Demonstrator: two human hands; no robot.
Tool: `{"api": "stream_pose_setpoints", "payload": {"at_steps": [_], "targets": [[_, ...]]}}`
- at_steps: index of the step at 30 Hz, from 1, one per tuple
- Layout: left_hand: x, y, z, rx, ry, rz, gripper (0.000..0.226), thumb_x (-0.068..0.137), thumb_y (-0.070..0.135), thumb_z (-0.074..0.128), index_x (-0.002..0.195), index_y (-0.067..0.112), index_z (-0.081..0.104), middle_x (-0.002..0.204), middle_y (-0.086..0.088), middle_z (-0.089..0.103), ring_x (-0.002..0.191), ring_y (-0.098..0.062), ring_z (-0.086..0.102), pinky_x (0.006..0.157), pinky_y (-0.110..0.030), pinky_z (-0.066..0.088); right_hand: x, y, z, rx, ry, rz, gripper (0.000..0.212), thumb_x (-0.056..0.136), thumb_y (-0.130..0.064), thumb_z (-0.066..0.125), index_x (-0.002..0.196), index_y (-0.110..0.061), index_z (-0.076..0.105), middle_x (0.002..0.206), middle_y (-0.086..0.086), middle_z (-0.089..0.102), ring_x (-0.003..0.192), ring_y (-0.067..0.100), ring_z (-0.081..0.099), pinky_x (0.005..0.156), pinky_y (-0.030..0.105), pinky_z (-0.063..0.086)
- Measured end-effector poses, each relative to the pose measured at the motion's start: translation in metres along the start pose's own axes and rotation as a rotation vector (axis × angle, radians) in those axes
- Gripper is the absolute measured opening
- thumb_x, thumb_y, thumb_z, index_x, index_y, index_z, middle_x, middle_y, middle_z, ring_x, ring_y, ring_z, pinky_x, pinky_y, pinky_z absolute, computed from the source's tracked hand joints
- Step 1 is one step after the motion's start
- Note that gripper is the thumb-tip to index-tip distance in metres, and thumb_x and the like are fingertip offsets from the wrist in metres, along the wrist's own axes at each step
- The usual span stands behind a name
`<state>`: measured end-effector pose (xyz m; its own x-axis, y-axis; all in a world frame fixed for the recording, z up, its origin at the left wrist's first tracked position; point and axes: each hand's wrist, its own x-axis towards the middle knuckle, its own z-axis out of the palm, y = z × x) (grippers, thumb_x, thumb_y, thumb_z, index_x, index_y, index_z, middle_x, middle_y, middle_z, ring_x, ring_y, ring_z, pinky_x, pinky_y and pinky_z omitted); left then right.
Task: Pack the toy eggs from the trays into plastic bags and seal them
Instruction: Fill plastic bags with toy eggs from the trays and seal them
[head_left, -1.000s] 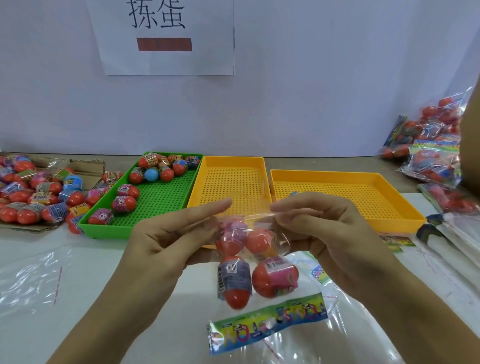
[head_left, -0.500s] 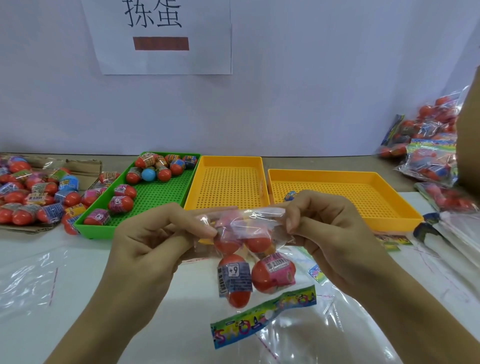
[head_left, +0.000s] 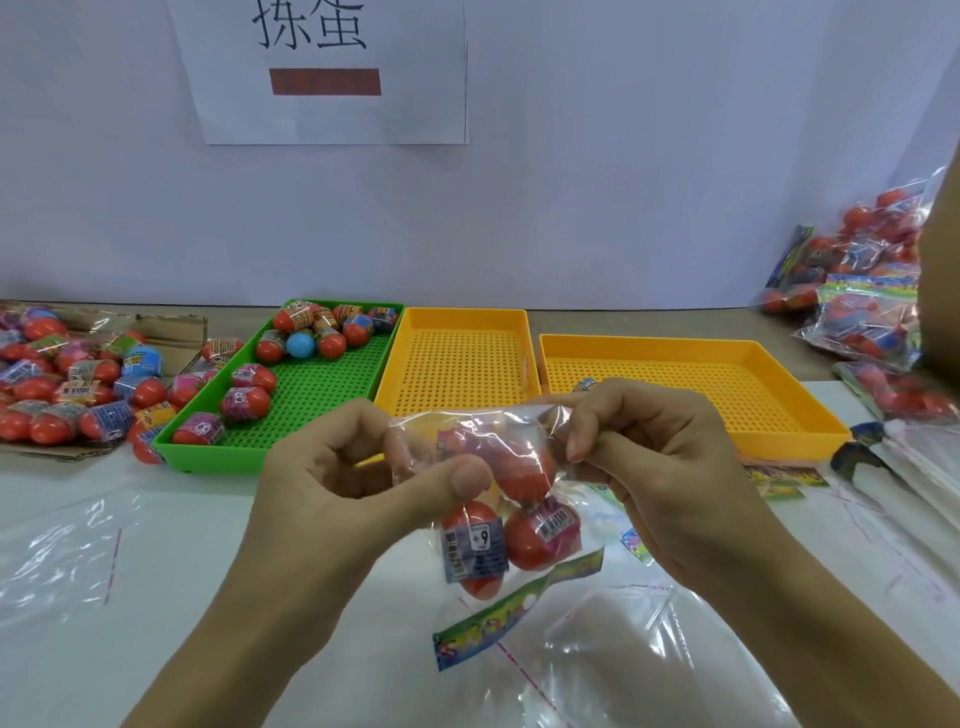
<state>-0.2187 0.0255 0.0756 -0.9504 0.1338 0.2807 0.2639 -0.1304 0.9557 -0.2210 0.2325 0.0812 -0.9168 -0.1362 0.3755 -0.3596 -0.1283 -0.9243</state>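
Observation:
A clear plastic bag (head_left: 498, 431) with several red toy eggs (head_left: 524, 540) inside hangs between my hands above the white table. My left hand (head_left: 353, 483) pinches the bag's top left edge with thumb and curled fingers. My right hand (head_left: 660, 467) pinches the top right edge. A colourful header strip (head_left: 514, 608) dangles at the bag's bottom. The green tray (head_left: 311, 395) at the back left holds several wrapped eggs. Two yellow trays (head_left: 457, 364) (head_left: 691, 384) stand beside it, almost bare.
Loose eggs (head_left: 67, 379) lie heaped on cardboard at the far left. Packed bags (head_left: 862, 291) pile up at the back right. Flat clear bags (head_left: 649, 660) lie on the table below my hands, and one (head_left: 57, 561) at the left. A paper sign (head_left: 322, 67) hangs on the wall.
My fingers have curled from nearly straight into a pinch on the bag's top, folding it down over the eggs. The bag has risen slightly with both hands.

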Motion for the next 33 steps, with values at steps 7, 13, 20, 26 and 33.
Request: {"api": "stream_pose_setpoints", "payload": {"at_steps": [7, 13, 20, 26, 33], "targets": [[0.001, -0.003, 0.002, -0.104, -0.091, -0.060, 0.039, 0.054, 0.025, 0.083, 0.092, 0.018, 0.080, 0.089, -0.015, 0.077, 0.077, -0.026, 0.075, 0.057, -0.029, 0.058, 0.001, -0.005, 0.000, 0.090, 0.034, 0.111, 0.023, 0.073, -0.001, 0.049, 0.080, -0.015, 0.066, 0.087, 0.013, 0.074, 0.078, 0.024, 0.071, 0.066, 0.030, 0.056], [0.000, -0.003, 0.002, -0.179, -0.124, -0.147, 0.054, 0.052, 0.031, 0.094, 0.100, 0.011, 0.078, 0.096, -0.019, 0.075, 0.083, -0.031, 0.075, 0.061, -0.035, 0.059, -0.004, -0.007, 0.008, -0.162, -0.069, 0.223, 0.035, 0.069, -0.044, 0.081, 0.093, -0.019, 0.075, 0.080, 0.020, 0.067, 0.070, 0.017, 0.066, 0.061, 0.030, 0.055], [0.003, 0.002, -0.014, -0.472, -0.373, -0.269, 0.047, 0.069, 0.025, 0.089, 0.110, 0.008, 0.076, 0.102, -0.013, 0.076, 0.086, -0.021, 0.075, 0.067, -0.030, 0.060, -0.003, -0.014, -0.005, 0.162, -0.232, 0.237, 0.042, 0.068, -0.034, 0.087, 0.101, -0.010, 0.079, 0.085, 0.011, 0.076, 0.072, 0.014, 0.072, 0.056, 0.018, 0.056], [0.002, 0.004, -0.009, -0.446, -0.284, -0.246, 0.041, 0.069, 0.024, 0.085, 0.108, 0.013, 0.077, 0.113, -0.013, 0.073, 0.096, -0.024, 0.073, 0.073, -0.030, 0.060, -0.002, -0.024, -0.011, 0.200, -0.290, 0.240, 0.046, 0.074, -0.033, 0.084, 0.117, -0.019, 0.073, 0.110, 0.007, 0.074, 0.093, 0.021, 0.071, 0.078, 0.033, 0.060], [0.018, -0.010, -0.018, -0.485, 0.175, -0.145, 0.035, 0.081, 0.032, 0.057, 0.099, 0.010, 0.077, 0.102, -0.003, 0.077, 0.091, -0.018, 0.075, 0.062, -0.026, 0.061, 0.008, -0.028, 0.010, -0.573, -0.242, -0.273, 0.035, 0.086, -0.010, 0.071, 0.118, -0.023, 0.073, 0.116, 0.003, 0.073, 0.100, 0.024, 0.072, 0.080, 0.044, 0.060]]}}
